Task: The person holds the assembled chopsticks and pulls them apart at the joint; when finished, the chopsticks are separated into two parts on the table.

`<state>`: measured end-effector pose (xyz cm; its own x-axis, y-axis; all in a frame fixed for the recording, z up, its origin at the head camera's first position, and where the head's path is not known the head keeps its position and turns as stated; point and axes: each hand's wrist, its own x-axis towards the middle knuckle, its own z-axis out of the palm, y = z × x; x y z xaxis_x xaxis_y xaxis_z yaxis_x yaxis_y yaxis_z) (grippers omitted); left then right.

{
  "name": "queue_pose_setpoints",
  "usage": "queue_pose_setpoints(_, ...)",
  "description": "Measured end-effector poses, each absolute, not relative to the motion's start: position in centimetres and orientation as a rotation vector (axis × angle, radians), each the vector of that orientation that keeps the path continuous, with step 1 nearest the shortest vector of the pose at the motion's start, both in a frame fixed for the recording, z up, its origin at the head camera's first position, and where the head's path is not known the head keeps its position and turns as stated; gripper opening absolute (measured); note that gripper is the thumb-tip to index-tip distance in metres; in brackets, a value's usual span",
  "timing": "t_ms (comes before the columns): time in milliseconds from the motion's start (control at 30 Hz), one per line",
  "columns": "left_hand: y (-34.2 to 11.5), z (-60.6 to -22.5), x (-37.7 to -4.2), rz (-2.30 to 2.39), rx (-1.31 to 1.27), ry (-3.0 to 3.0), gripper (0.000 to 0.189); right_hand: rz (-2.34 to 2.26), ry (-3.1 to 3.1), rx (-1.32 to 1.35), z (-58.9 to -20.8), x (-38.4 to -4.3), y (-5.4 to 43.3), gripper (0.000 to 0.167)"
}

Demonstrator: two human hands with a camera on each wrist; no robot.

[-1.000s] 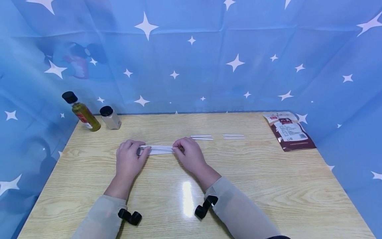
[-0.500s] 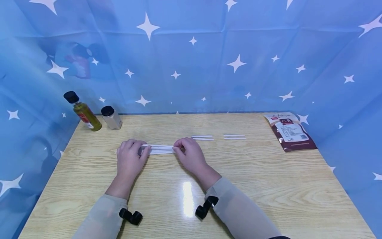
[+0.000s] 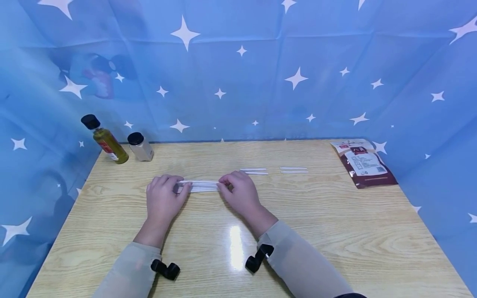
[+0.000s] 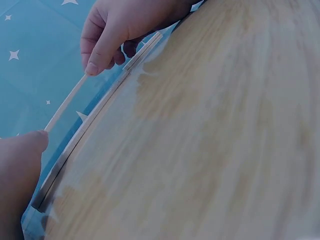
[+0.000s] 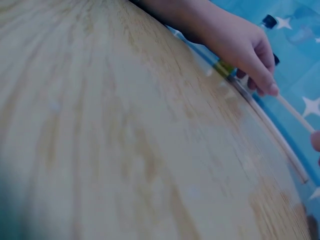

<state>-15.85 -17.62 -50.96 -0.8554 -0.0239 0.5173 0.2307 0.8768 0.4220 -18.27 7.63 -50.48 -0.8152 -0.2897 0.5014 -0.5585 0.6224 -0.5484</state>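
Note:
In the head view, my left hand [image 3: 164, 198] and right hand [image 3: 240, 192] stand at opposite ends of a row of thin white sticks [image 3: 204, 189]. Between them runs one slender white stick [image 4: 65, 103], raised above the others in the left wrist view. My right thumb and fingers pinch its right end; my left thumb and fingers pinch the left end. Under it, several sticks [image 4: 82, 134] lie side by side on the table. The right wrist view shows the raised stick [image 5: 295, 113] too, leaving the left thumb tip.
Right of my right hand lie two small groups of white sticks, a nearer group [image 3: 255, 171] and a farther group [image 3: 294, 170]. An oil bottle [image 3: 109, 145] and a black-capped jar [image 3: 141, 149] stand back left. A brown-and-white pouch [image 3: 365, 165] lies back right on the wooden table [image 3: 335, 231].
My left thumb has shifted slightly right along the sticks. Both hands otherwise keep their places; the whole head view has drifted a little.

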Motion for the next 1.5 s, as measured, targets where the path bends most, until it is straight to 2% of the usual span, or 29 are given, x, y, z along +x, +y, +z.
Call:
queue_pose_setpoints(233, -17.1, -50.6, -15.9, -0.599, -0.164, -2.530, 0.043, 1.006, -2.487, 0.644, -50.2, -18.1, 8.4, 0.014)
queue_pose_setpoints(700, -17.1, -50.4, -15.8, -0.573, -0.188, -2.519, 0.043, 0.892, -2.379, 0.711, -50.4, -18.3, 8.9, 0.011)
queue_pose_setpoints(1033, -16.3, -50.4, -16.1, -0.574, -0.238, -2.506, 0.043, 0.894, -2.386, 0.664, -50.3, -18.3, 9.9, 0.022)
queue_pose_setpoints(1500, -14.9, -50.7, -16.7, -0.564, -0.280, -2.458, 0.040, 0.933, -2.437, 0.588, -50.1, -18.1, 10.9, 0.027)
